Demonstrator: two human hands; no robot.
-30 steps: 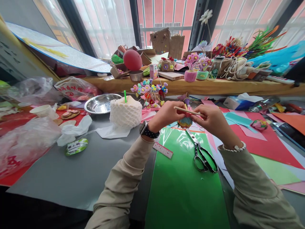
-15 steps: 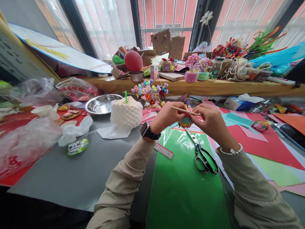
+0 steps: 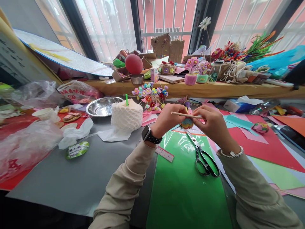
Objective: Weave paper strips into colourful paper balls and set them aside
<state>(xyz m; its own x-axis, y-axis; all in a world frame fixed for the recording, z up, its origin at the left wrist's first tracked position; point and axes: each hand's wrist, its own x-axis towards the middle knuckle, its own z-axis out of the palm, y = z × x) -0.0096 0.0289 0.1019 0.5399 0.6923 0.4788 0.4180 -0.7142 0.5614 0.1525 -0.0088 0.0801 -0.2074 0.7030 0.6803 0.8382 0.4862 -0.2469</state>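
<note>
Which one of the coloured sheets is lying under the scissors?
The bright green sheet, in the middle: the scissors lie mainly on it. The red sheet and the pale green sheet are farther right, with no scissors on them.

Left hand [image 3: 168, 118] and right hand [image 3: 211, 121] are partly hiding a colourful piece [image 3: 187, 123], green sheet [image 3: 186, 197] is running off the bottom edge, left edge is cropping a plastic bag [image 3: 28, 148], right edge an orange sheet [image 3: 292, 125]

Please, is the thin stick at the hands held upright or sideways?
Sideways: the stick runs nearly level from in front of the left hand to the right hand, slightly lower at that end.
</note>
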